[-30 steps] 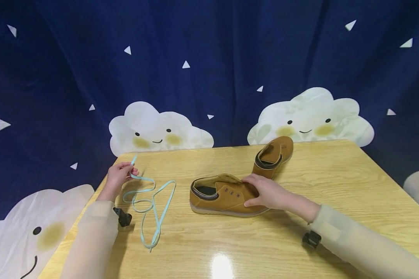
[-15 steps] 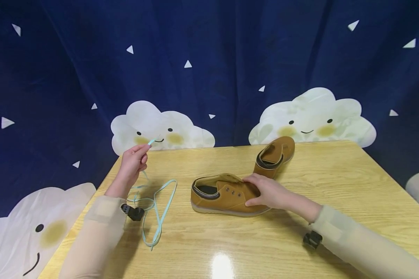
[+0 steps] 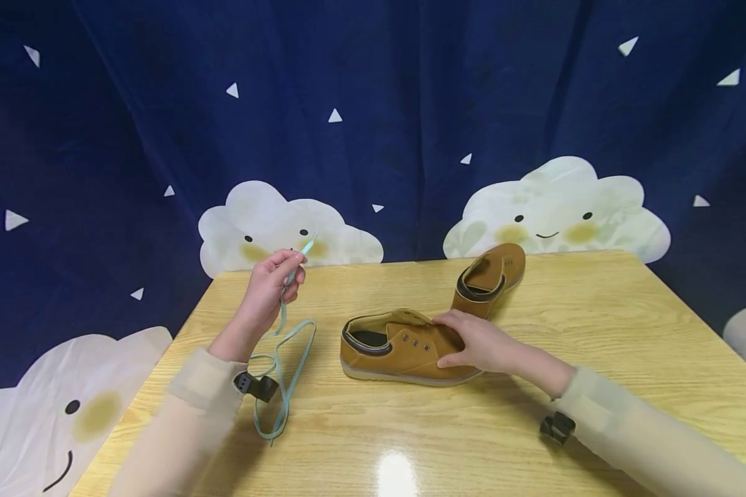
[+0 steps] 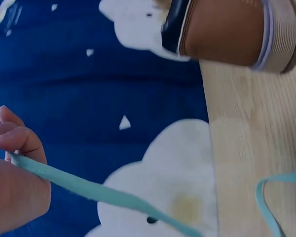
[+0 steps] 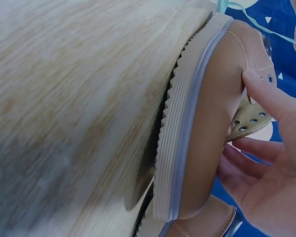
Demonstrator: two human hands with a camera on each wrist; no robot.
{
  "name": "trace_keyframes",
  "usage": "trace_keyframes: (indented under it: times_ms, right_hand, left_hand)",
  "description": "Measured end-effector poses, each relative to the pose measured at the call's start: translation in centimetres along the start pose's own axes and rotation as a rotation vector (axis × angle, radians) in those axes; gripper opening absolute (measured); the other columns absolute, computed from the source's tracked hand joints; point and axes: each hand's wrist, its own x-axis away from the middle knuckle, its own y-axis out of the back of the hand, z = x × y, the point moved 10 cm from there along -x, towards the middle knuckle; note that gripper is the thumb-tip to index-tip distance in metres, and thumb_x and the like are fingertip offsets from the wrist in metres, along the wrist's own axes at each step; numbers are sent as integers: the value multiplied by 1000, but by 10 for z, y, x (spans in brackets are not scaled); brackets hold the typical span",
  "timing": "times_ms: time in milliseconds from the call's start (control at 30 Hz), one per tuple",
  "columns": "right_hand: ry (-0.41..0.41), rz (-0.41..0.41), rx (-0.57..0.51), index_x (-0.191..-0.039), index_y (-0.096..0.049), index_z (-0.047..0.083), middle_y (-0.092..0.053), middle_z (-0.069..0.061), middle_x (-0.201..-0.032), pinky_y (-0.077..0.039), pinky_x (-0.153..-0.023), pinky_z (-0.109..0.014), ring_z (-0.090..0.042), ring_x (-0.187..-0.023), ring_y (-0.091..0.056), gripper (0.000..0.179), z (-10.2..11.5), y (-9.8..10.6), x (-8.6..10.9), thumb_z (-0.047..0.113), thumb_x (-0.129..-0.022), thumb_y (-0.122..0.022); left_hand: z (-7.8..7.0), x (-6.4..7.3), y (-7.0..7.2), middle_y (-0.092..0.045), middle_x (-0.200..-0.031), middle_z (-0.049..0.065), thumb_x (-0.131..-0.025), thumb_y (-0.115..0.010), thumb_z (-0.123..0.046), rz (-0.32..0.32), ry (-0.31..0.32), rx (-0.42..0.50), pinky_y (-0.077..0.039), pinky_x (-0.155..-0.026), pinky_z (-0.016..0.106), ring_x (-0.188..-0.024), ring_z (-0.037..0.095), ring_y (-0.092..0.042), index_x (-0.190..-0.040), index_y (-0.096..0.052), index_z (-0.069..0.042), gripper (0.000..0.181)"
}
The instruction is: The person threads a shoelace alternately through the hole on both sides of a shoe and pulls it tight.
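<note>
Pinched near its tip by my left hand [image 3: 275, 281] is a light blue shoelace [image 4: 93, 188]. The tip points up past the fingers, and the rest trails down to loose loops on the table. Right of it, a brown leather shoe [image 3: 382, 355] lies on its sole, heel to the left, with three bare eyelets facing me. My right hand [image 3: 481, 343] grips this shoe over its front part, thumb on the near side and fingers across the top. In the right wrist view the thumb [image 5: 269, 94] presses near the eyelets, and the tongue side shows more eyelets.
A second brown shoe [image 3: 481, 279] stands behind the first, toe towards the back edge of the wooden table [image 3: 472, 442]. A dark blue curtain [image 3: 373, 83] with white clouds and triangles hangs behind the table.
My left hand has lifted the shoelace tip off the table's left side and carried it up and to the right, towards the near shoe. The right hand and both shoes stay put.
</note>
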Motion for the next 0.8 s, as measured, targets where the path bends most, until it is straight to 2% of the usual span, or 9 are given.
trace_keyframes:
  times_ms: [133,267,400,500,600,700,800]
  right_hand:
    - [37,-52,-40,-128,-57,-4,-58,-16,-120,-44,-93,-49,-33,-110,-57,64,2,5,2,31,-80,-81]
    - [55,-111,-145,-112,-64,-1,-62,-8,-102,-50,-82,-41,-24,-93,-61,44,4,10,2,23,-80,-82]
    - [3,-60,-277,-96,-66,6,-62,3,-85,-51,-71,-30,-12,-78,-60,22,1,4,1,19,-83,-79]
    - [-37,-1,-321,-91,-68,9,-61,7,-79,-49,-67,-26,-7,-73,-57,14,0,-3,1,19,-86,-75]
    - [-52,18,-332,-90,-69,9,-61,8,-77,-47,-66,-26,-7,-70,-55,11,-1,-6,0,19,-88,-74]
    - [-46,26,-353,-89,-70,7,-62,7,-76,-46,-63,-26,-7,-67,-53,9,-1,-8,-1,16,-88,-72]
    - [-40,33,-378,-87,-70,6,-62,6,-76,-43,-60,-25,-8,-65,-49,7,-3,-9,-3,13,-89,-71]
  left_hand:
    - [0,10,-23,-55,-60,-1,-101,-51,-10,48,-22,-98,-30,-42,19,-41,8,-37,-85,-61,-12,19]
    - [6,21,-51,-57,-61,2,-99,-52,-8,121,-25,-216,-32,-43,21,-41,10,-38,-89,-59,-4,13]
    - [17,29,-74,-48,-56,0,-97,-55,-6,174,-31,-362,-28,-45,22,-45,9,-34,-90,-59,3,12]
    - [27,32,-86,-36,-52,-3,-95,-58,-8,188,-33,-454,-26,-47,24,-47,10,-29,-90,-63,2,13]
    - [36,34,-95,-28,-50,-5,-95,-61,-12,206,-34,-498,-24,-47,25,-45,11,-24,-92,-66,3,16]
    - [43,37,-102,-25,-49,-5,-96,-62,-17,225,-31,-535,-25,-46,25,-43,11,-22,-94,-68,2,20]
    - [48,39,-105,-29,-48,-6,-96,-63,-20,226,-39,-602,-26,-45,26,-41,12,-25,-95,-70,-2,19]
